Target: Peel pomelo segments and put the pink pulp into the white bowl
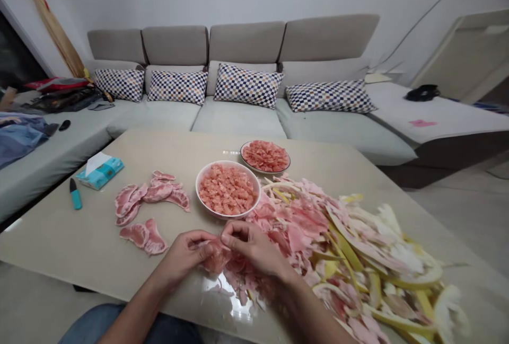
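Observation:
Between my two hands is a pink pomelo segment [217, 260], held low over the near edge of the table. My left hand [190, 251] grips its left side, thumb and fingers closed on it. At its top right, my right hand [252, 246] pinches the segment's edge or skin; the exact hold is partly hidden. Just beyond my hands stands a white bowl [198, 199] full of peeled pomelo flesh. Several unpeeled pomelo segments [159, 193] lie left of the bowl. Pink skins [294, 227] and thick yellow-white rinds [358, 259] are heaped on the right.
A dark-rimmed plate [242, 157] of pomelo flesh sits behind the bowl. A turquoise tissue pack [102, 172] and a small knife with a turquoise handle [75, 195] lie at the table's left. Beyond the table [167, 150] is a grey sofa [238, 118] with checked cushions [248, 85].

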{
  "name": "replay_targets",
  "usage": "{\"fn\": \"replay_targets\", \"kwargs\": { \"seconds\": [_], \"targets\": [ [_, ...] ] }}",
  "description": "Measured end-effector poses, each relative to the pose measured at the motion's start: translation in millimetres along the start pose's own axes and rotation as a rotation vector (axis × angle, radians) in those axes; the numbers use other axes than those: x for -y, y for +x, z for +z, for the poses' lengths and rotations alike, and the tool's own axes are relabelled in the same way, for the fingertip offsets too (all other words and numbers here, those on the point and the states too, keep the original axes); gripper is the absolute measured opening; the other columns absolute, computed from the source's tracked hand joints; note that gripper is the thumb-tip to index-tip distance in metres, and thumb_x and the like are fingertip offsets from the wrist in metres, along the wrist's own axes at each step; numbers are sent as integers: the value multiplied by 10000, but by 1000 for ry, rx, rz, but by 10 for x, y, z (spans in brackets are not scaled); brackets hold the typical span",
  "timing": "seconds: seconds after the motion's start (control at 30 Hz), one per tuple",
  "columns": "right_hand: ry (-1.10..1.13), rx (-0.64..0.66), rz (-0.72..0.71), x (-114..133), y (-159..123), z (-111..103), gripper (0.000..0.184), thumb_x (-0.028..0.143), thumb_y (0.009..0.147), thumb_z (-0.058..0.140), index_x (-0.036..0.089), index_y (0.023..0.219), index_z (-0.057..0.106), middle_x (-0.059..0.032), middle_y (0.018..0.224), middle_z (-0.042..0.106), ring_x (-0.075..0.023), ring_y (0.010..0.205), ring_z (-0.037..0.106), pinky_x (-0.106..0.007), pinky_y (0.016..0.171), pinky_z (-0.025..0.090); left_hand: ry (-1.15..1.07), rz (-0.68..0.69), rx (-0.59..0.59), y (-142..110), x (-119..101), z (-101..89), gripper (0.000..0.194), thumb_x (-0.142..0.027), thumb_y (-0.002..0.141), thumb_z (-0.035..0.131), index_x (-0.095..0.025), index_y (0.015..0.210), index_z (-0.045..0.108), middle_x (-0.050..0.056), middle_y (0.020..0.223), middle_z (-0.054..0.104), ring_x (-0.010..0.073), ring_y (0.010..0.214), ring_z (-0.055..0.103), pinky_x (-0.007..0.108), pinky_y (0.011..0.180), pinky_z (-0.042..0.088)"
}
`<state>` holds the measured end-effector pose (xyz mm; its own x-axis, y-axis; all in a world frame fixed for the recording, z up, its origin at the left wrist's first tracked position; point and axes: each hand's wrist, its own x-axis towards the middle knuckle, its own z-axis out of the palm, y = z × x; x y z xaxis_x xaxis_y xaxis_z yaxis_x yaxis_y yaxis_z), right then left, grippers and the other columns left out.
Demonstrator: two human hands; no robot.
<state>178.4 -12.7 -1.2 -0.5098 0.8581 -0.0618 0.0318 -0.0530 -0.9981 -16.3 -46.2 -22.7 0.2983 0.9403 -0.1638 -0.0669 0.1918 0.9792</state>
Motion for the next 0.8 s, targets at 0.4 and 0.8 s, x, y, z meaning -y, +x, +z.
{"fn": "replay_targets", "kwargs": {
  "seconds": [0.4, 0.8],
  "targets": [
    [43, -128, -13, -84, 39, 42, 420, 558, 760, 679, 166, 654, 570, 30, 587, 490, -109, 549, 419, -232, 528, 322, -114, 17, -9, -12, 81, -57, 413, -465, 685, 783, -136, 933, 751, 73, 808, 730, 167, 702, 627, 242, 657, 461],
    [-171, -333, -201, 110, -57, -36, 260, 392, 912, 561, 182, 762, 594, -16, 748, 614, -162, 699, 574, -260, 662, 450, -586, 24, -105, -2, 85, -82, 396, -308, 698, 820, -178, 1056, 715, 61, 936, 725, 162, 863, 662, 261, 828, 493]
  ]
}}
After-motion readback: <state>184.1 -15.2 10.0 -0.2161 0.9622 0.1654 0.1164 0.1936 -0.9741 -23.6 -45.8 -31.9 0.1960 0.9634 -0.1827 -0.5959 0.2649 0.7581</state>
